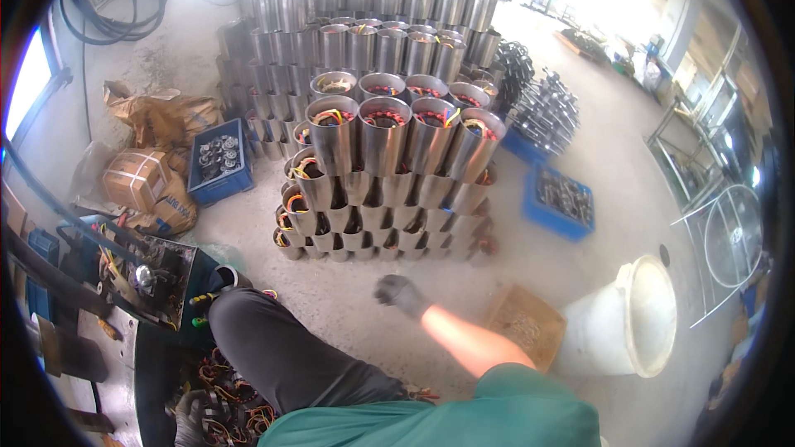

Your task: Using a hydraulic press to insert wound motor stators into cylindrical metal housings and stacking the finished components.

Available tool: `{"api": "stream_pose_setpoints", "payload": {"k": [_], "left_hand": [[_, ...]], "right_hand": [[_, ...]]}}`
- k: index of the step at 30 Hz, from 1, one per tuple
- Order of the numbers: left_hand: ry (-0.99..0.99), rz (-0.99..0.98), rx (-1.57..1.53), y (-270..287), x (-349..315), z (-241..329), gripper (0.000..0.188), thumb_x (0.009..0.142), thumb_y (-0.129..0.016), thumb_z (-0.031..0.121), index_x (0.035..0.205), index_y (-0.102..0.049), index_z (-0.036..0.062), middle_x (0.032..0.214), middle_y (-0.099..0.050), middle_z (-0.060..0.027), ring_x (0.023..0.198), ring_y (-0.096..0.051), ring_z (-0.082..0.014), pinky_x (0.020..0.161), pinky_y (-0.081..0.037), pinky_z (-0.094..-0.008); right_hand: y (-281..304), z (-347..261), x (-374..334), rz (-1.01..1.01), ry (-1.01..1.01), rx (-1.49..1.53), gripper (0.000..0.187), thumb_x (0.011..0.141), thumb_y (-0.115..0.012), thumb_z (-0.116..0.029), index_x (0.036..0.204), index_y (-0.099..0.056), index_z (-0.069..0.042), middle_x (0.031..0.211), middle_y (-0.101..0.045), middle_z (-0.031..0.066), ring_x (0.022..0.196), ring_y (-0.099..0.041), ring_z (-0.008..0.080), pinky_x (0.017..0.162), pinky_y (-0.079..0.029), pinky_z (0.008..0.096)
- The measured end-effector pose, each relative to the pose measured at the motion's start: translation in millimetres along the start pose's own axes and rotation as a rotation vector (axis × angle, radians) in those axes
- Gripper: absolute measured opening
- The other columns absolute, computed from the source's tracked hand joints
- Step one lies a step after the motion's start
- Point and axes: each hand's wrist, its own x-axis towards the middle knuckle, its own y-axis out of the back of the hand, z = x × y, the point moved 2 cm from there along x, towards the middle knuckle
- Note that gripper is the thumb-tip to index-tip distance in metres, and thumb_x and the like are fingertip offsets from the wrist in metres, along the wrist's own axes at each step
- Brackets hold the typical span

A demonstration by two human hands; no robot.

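A worker in a green shirt (pixel 513 410) and dark trousers (pixel 277 348) reaches over a concrete floor (pixel 331 294) in front of tiered rows of steel motor casings (pixel 383 146). The right hand (pixel 402 295), in a dark glove, is extended with its fingers bent, just short of the bottom tier; nothing shows in its grasp, though how tightly the fingers curl cannot be told. At the lower left, the left hand (pixel 190 420), in a gray glove, lies at the edge of a heap of wired coils (pixel 228 397) with red and yellow leads; how far it is open, and whether it grips anything, cannot be told.

The casings stand upright in stacked layers, many with colored wires (pixel 334 117) at their mouths. Left of them, a blue crate (pixel 222 190) of metal parts sits beside a strapped carton (pixel 137 180) and brown paper sacks (pixel 170 122). To the right are a second blue crate (pixel 553 222) of metal parts and a pile of metal shafts (pixel 546 112); nearer the worker, a white bucket (pixel 598 324) stands next to a brown cardboard box (pixel 517 324).
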Motion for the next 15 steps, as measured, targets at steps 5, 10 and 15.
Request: {"api": "stream_pose_setpoints", "payload": {"k": [5,10,15], "left_hand": [[-0.492,0.0,-0.074,6.1,41.3,6.3,0.054,0.099,-0.065,0.048,0.127,-0.066,0.0007,0.111,-0.07,-0.0084,0.103,-0.066,-0.019,0.095,-0.051,-0.0354],[-0.685,0.102,-0.351,11.1,29.6,27.6,0.067,0.102,-0.058,0.048,0.146,-0.05,-0.0019,0.125,-0.067,-0.0137,0.116,-0.065,-0.0242,0.102,-0.051,-0.037],[-0.505,0.177,-0.585,10.8,22.8,43.7,0.056,0.1,-0.051,0.026,0.152,-0.045,0.0066,0.14,-0.058,-0.0161,0.125,-0.061,-0.0289,0.106,-0.051,-0.0414]], "right_hand": [[-207.0,-151.4,-104.7,-0.444,0.899,-0.451,0.021,0.099,-0.068,-0.022,0.105,-0.069,-0.002,0.1,-0.07,0.0152,0.093,-0.069,0.0305,0.084,-0.055,0.0409],[-382.1,-184.1,-136.7,-0.978,0.794,-0.693,0.031,0.097,-0.067,-0.034,0.102,-0.069,-0.003,0.095,-0.07,0.0198,0.093,-0.07,0.0382,0.082,-0.054,0.0447],[-481.5,-134.0,-117.9,-1.215,0.513,-0.93,0.05,0.098,-0.063,-0.051,0.111,-0.073,-0.003,0.098,-0.077,0.0161,0.092,-0.076,0.0292,0.084,-0.057,0.0422]]}}
